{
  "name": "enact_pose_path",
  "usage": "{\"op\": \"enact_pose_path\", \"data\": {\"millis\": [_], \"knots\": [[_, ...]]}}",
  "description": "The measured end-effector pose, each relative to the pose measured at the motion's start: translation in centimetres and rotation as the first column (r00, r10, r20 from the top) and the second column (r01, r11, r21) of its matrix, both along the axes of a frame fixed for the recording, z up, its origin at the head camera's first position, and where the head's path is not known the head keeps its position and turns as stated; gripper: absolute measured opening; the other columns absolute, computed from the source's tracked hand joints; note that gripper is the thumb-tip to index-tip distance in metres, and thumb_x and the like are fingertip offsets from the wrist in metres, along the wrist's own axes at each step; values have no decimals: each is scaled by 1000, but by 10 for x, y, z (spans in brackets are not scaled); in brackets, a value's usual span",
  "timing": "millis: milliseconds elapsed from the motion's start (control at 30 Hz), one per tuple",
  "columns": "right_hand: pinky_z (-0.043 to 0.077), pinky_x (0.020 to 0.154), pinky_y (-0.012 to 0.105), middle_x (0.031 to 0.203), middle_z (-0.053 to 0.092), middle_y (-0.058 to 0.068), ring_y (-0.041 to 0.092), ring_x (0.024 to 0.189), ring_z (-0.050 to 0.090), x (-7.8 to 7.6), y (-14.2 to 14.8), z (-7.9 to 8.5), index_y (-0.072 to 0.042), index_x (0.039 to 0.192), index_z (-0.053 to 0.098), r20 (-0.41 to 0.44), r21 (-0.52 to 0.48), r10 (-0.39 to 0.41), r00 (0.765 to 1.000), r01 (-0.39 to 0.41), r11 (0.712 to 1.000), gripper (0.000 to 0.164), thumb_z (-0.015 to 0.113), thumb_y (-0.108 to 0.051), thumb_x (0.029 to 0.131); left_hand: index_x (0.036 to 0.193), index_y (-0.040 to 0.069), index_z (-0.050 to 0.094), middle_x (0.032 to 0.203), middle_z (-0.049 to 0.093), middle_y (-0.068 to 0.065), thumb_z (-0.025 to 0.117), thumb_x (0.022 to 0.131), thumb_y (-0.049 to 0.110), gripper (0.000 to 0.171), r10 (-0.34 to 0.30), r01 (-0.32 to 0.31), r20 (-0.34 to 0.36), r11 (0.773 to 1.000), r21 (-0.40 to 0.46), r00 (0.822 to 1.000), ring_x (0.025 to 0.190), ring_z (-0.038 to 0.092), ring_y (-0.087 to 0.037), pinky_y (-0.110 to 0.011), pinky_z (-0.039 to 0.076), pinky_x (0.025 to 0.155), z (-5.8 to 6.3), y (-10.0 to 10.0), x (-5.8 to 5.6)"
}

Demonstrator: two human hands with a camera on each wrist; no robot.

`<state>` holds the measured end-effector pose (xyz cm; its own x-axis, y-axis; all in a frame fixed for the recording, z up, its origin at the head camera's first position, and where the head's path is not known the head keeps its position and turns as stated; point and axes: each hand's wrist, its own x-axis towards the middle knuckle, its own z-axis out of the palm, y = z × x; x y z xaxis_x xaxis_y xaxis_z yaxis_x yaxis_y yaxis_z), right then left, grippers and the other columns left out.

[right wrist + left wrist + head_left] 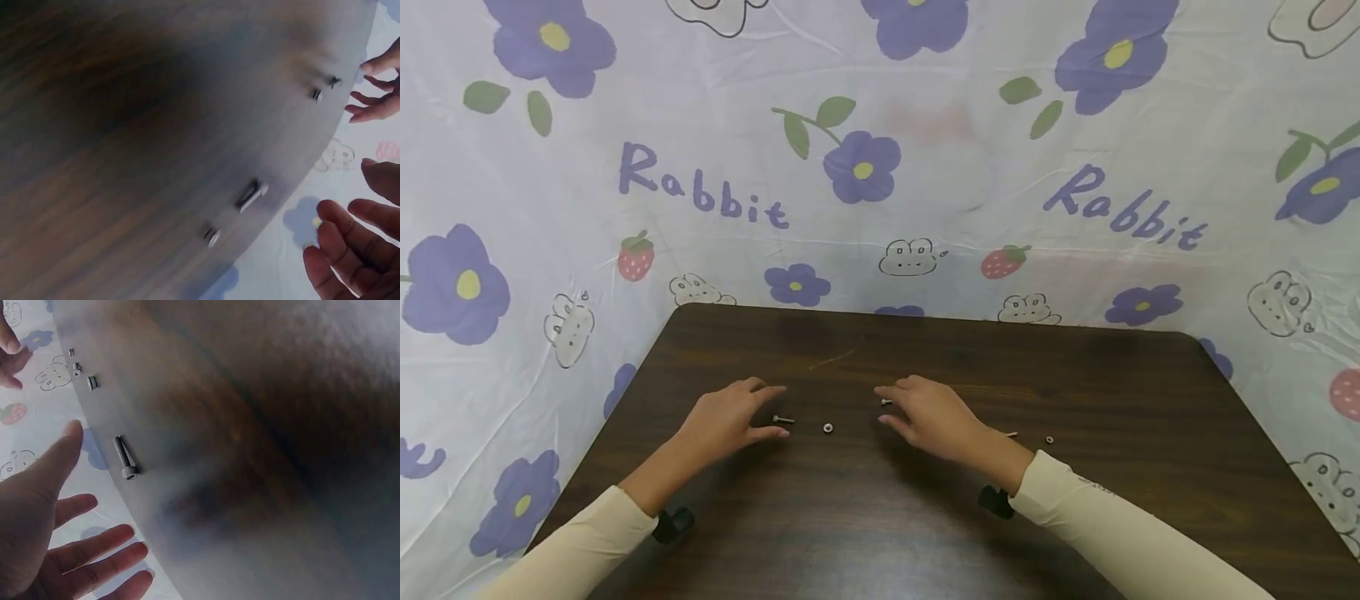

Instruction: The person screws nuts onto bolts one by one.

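Thumb and fingers apart, my left hand hovers over the table on the left and holds nothing. A metal bolt lies between its fingertips and thumb; in the left wrist view this bolt shows a thread and a round socket head. A small nut lies to the right of it. My right hand, its fingers loosely bent, also holds nothing. By its fingertips is a second small bolt, partly hidden by the hand. In the right wrist view a bolt and a nut look blurred.
A short thin metal piece shows behind the right wrist, partly covered. Another nut lies farther right. The dark wooden table meets a patterned cloth along its back and sides. Small dark devices sit under both wrists.
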<state>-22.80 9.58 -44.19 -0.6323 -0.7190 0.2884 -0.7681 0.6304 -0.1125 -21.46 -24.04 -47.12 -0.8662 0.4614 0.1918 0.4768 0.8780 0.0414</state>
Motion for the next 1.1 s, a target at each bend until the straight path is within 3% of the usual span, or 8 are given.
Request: {"op": "enact_pose_path", "data": {"millis": [167, 367, 633, 833, 1100], "knots": [[51, 60, 25, 91, 70, 3, 10, 69, 60, 1, -20, -8, -6, 119, 74, 27, -16, 52, 998, -52, 999, 29, 75, -22, 95, 125, 14, 72, 105, 67, -5, 81, 84, 50, 55, -17, 16, 15, 999, 35, 1000, 83, 66, -18, -36, 56, 60, -6, -2, 0], [52, 59, 24, 93, 70, 3, 13, 72, 64, 3, -40, -15, -7, 113, 77, 84, -13, 70, 994, -69, 998, 24, 75, -21, 94, 116, 14, 75, 98, 67, -1, 83, 84, 42, 43, -41, 42, -6, 998, 49, 999, 71, 61, -11, -29, 51, 56, -12, -1, 0], [52, 56, 26, 94, 73, 0, 13, 78, 68, 1, -61, -22, -14, 110, 79, 118, 16, -4, 993, 2, 1000, 21, 76, -26, 94, 108, 17, 78, 91, 64, 1, 84, 85, 34, 29, -42, 42, 5, 997, 66, 999, 66, 56, -8, -28, 48, 55, -14, 2, -1], [45, 47, 23, 90, 74, -2, 9, 69, 65, -1, -74, -27, -18, 100, 81, 145, 32, -40, 989, 35, 999, 14, 78, -28, 92, 102, 20, 80, 87, 61, 3, 85, 84, 30, 21, -20, 17, 37, 998, 62, 999, 66, 56, -8, -29, 49, 55, -14, 4, -3], [44, 46, 20, 103, 76, 0, 10, 74, 69, 0, -78, -34, -17, 111, 80, 164, 73, -118, 979, 108, 992, 27, 79, -34, 91, 97, 23, 80, 88, 63, 4, 86, 83, 28, 16, -2, -3, 64, 996, 88, 998, 69, 58, -9, -30, 50, 57, -12, 7, -4]]}}
